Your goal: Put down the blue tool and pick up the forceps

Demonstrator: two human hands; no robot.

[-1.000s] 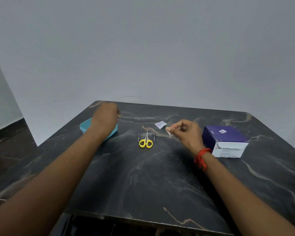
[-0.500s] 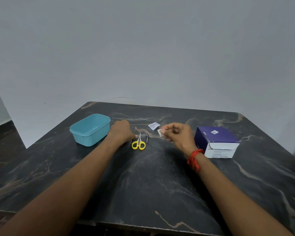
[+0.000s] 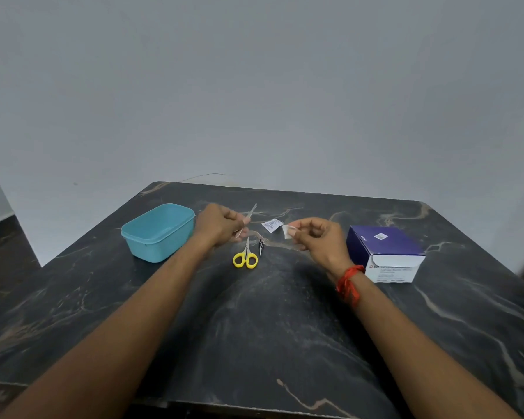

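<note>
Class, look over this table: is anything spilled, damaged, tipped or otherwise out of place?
Nothing stands out. The teal tub and purple box sit flat, and the yellow scissors lie closed. The only loose scrap is a small printed paper piece lying on the table.

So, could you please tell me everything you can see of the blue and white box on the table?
The box looks like cardboard, with a dark blue top and left side and a white front end printed with small text too blurred to read. A small white label sits on its top. It appears closed and lies flat on the dark marbled table, to the right of the right hand, which does not touch it.
</note>
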